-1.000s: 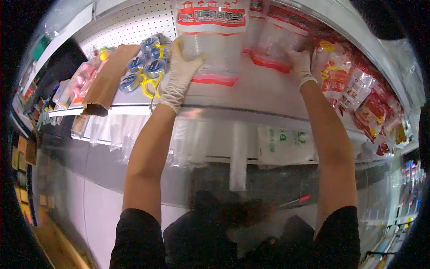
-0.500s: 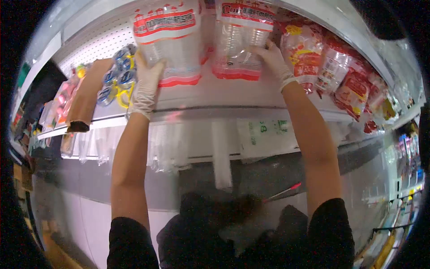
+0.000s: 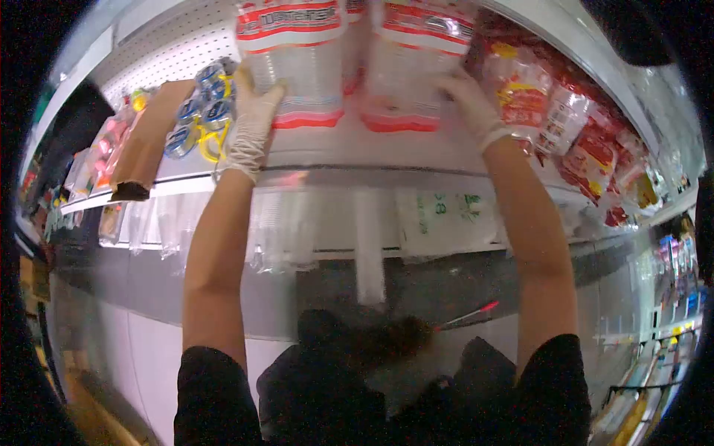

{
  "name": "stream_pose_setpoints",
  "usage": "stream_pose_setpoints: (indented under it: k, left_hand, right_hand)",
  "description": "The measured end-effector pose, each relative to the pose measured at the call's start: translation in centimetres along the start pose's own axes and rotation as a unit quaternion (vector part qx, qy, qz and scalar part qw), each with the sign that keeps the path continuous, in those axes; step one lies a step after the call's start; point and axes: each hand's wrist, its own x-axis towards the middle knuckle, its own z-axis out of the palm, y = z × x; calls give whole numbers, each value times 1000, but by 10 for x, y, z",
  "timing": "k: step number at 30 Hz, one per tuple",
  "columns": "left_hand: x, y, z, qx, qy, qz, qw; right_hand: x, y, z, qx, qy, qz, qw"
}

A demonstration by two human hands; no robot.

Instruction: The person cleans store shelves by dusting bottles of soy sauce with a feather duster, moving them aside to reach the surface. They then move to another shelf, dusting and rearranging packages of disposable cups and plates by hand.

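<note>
Two upright bags of clear plastic cups with red-and-white printing stand side by side on the upper shelf. My left hand (image 3: 255,123), in a whitish glove, grips the left bag of cups (image 3: 305,78) at its left side, thumb across the front and fingers partly hidden. On the right side of the right bag of cups (image 3: 405,82), my gloved right hand (image 3: 472,108) is closed on the edge, slightly blurred. The tops of both bags are near the upper edge of the view.
Blue-and-yellow packaged items (image 3: 204,115) and a cardboard box (image 3: 152,141) lie left of the bags. Red-printed packets (image 3: 517,89) crowd the right. Below, a lower shelf holds clear-wrapped goods (image 3: 279,230) and a white bag with green print (image 3: 446,219). A red-handled stick (image 3: 468,314) is lower down.
Both hands and both bags have shifted a little up and to the right in view. The grip on each bag looks the same.
</note>
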Motion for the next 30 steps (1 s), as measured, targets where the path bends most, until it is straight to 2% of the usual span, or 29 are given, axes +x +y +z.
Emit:
stream_pose_setpoints:
  k: [2, 5, 8, 9, 11, 12, 13, 14, 15, 16, 18, 21, 25, 27, 28, 30]
  left_hand:
    - [0, -2, 4, -30, 6, 1, 1000]
    - [1, -6, -2, -28, -4, 10, 1000]
    - [0, -4, 0, 9, 5, 24, 1000]
    - [3, -12, -4, 45, 24, 41, 998]
    - [7, -8, -2, 68, 53, 69, 994]
    - [4, 1, 1, 55, 61, 79, 994]
    - [0, 10, 5, 42, 70, 88, 993]
    - [-4, 16, 9, 53, 88, 91, 991]
    - [-7, 21, 12, 99, 90, 113, 985]
    - [-8, 25, 12, 146, 93, 136, 975]
    - [0, 22, 4, 259, 100, 209, 938]
    - [-14, 42, 16, 322, 63, 266, 907]
    - [-68, 85, 69, 304, -59, 259, 915]
    - [-82, 69, 83, 368, -89, 303, 875]
    - [-77, 63, 88, 415, -151, 297, 847]
    - [-87, 57, 87, 448, -158, 283, 833]
  right_hand:
    - [20, 18, 21, -38, 6, -77, 996]
    - [-27, -18, 37, -61, 54, -75, 994]
    - [-68, 9, -9, -255, 109, -157, 948]
    - [-104, 12, -23, -256, 78, -90, 959]
    - [-204, 30, -39, -354, 39, -115, 927]
    - [-243, 60, -54, -554, -18, -43, 831]
    - [-284, 91, -60, -462, -78, 33, 883]
    - [-342, 185, -88, -439, -84, -14, 894]
    - [-378, 185, -85, -502, -162, 40, 848]
    - [-406, 167, -65, -562, -211, 173, 781]
    - [-478, 232, -57, -627, -160, 25, 762]
    - [-531, 304, -32, -603, -97, 89, 787]
    - [-535, 321, -34, -560, -93, 169, 806]
    - [-535, 314, -47, -519, -101, 207, 823]
    - [-535, 308, -54, -496, -103, 233, 830]
    - [-532, 278, -81, -453, -96, 304, 833]
